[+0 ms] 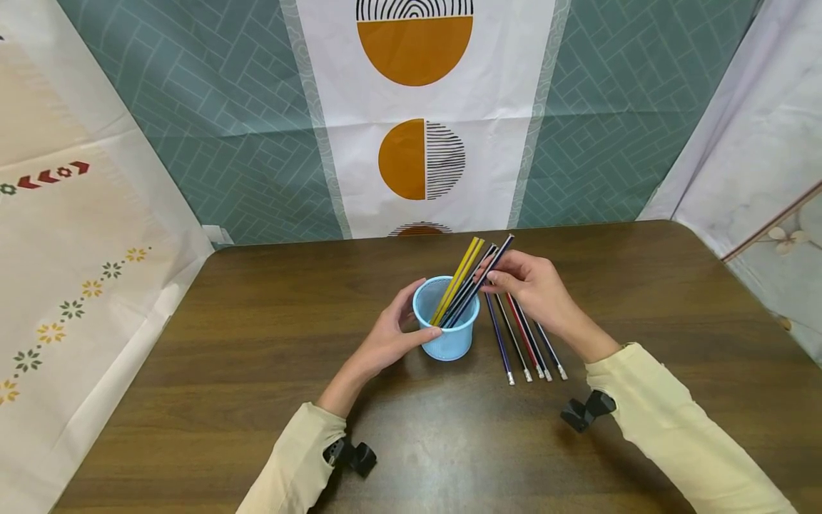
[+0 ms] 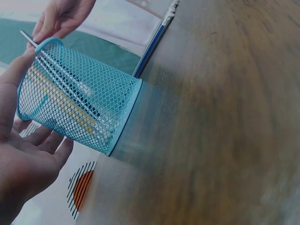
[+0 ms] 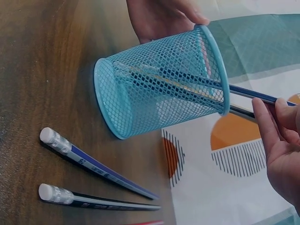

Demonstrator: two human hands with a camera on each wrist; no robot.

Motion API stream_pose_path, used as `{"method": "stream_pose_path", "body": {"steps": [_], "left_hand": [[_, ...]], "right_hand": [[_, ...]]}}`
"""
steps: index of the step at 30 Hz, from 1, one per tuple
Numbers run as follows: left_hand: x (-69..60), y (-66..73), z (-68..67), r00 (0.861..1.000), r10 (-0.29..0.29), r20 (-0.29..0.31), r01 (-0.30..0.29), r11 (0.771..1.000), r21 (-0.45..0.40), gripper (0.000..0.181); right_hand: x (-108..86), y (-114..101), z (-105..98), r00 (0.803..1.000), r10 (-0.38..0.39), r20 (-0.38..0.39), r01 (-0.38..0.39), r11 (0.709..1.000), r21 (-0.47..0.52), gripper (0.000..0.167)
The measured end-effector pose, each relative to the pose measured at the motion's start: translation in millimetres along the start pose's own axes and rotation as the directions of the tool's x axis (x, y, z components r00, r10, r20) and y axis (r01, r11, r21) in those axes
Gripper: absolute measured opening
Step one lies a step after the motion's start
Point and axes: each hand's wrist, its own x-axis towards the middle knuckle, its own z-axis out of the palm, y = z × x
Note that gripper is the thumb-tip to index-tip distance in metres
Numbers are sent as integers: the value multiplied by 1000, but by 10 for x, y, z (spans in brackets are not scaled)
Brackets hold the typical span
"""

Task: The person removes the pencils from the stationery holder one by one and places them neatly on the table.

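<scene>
A light blue mesh pencil cup (image 1: 448,348) stands upright on the wooden table. My left hand (image 1: 387,339) holds it from the left, thumb near the front of the rim and fingers round the far side. Two yellow pencils (image 1: 459,275) and some dark ones lean to the right inside the cup. Between thumb and fingertips, my right hand (image 1: 531,287) pinches a dark blue striped pencil (image 3: 241,90) above the rim. Through the mesh in the right wrist view, its lower end shows inside the cup.
Right of the cup, several pencils lie side by side with white erasers towards me, among them a blue one (image 1: 499,339) and a red one (image 1: 523,332). Patterned cloth (image 1: 424,207) hangs behind the table's far edge. Each wrist wears a small black device (image 1: 587,410).
</scene>
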Motion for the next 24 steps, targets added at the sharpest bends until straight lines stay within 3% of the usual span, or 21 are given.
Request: {"method": "stream_pose_path", "body": {"steps": [15, 24], "left_hand": [[2, 6, -1, 1000, -8, 0, 8, 1000, 17, 79], [1, 5, 1, 1000, 2, 0, -2, 1000, 9, 79]], "right_hand": [[12, -177, -59, 1000, -23, -18, 24, 1000, 10, 15], [27, -307, -132, 996, -83, -42, 82, 996, -32, 13]]}}
